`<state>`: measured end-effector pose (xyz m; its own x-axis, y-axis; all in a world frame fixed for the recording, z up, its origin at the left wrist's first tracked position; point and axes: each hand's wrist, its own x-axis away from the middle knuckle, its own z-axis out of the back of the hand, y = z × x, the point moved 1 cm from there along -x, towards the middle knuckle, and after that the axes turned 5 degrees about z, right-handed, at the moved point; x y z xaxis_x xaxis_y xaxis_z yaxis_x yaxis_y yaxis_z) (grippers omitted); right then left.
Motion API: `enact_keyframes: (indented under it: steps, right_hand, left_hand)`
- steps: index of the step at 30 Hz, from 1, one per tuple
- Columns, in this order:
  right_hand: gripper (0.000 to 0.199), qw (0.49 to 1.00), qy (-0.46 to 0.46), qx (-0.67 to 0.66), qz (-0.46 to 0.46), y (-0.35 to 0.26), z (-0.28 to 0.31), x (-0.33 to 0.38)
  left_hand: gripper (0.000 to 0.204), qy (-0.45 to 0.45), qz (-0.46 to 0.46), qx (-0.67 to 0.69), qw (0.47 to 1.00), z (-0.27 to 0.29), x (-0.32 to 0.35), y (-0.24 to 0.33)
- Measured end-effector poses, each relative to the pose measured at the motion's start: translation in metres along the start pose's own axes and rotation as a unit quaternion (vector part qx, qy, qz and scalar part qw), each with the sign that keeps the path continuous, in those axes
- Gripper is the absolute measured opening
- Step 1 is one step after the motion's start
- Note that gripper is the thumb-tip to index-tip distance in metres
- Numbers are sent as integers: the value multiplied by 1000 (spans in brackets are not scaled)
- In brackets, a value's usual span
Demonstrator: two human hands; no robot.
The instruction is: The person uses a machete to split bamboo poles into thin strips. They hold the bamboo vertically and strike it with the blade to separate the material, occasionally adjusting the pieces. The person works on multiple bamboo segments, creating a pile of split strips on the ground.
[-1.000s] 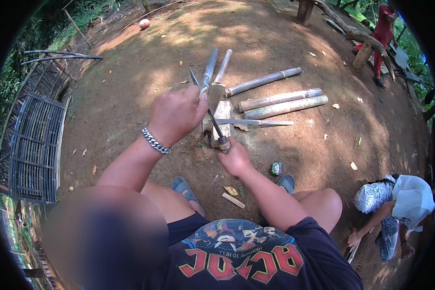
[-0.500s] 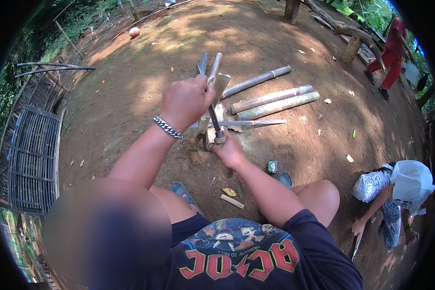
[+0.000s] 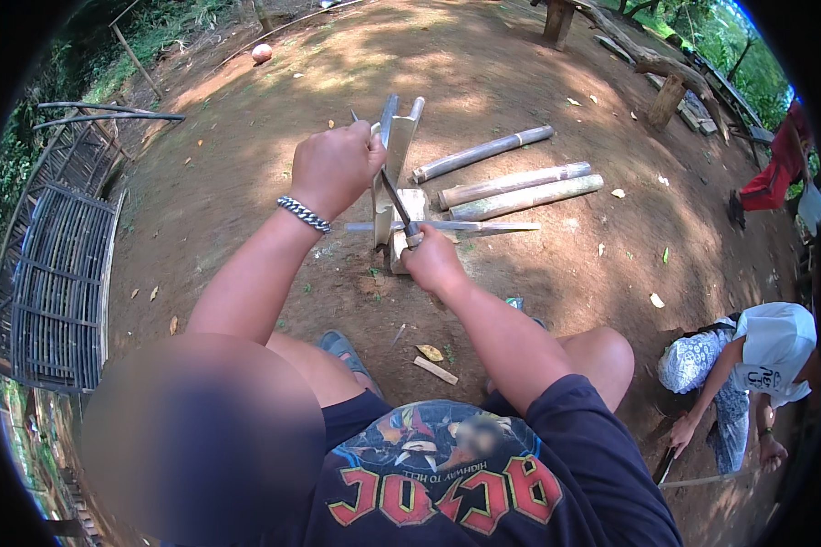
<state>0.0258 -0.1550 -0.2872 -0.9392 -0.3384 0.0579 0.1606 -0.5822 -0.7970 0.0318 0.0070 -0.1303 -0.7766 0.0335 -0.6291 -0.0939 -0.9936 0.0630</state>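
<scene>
Left hand (image 3: 335,167) fisting round the upright split bamboo piece (image 3: 394,164) on bare dirt ground (image 3: 246,182), right hand (image 3: 433,260) clenching knife handle – blade (image 3: 394,196) slanting up against bamboo, three bamboo poles (image 3: 520,187) lying nr, to the right.

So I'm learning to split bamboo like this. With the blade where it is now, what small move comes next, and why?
Probably press the knife a little further down. The left hand grips the top of the upright bamboo piece, the right hand holds the handle low, and the blade slants across the piece, so the cut looks only partly made.
</scene>
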Motion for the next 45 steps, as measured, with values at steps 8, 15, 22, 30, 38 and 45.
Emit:
enact_keyframes:
  steps: [8,15,22,30,38,45]
  right_hand:
    - [63,1000,-12,8,-1,-5,-4,6]
    - [60,999,-12,-18,-35,1,6,9]
    - [59,1000,-10,12,-14,-1,17,10]
    - [56,1000,-16,12,7,-2,17,0]
    - [58,1000,-18,22,-8,1,25,1]
    - [49,999,-16,49,3,4,29,-2]
  left_hand:
    - [29,-10,19,-24,999,11,12,-5]
    - [29,-7,13,-15,1000,2,8,11]
    - [28,-6,19,-44,999,-1,2,15]
    - [28,-5,29,-63,998,-2,-2,11]
    - [29,-21,38,-69,997,-6,-6,21]
    - [30,-25,42,-86,995,-3,-8,25]
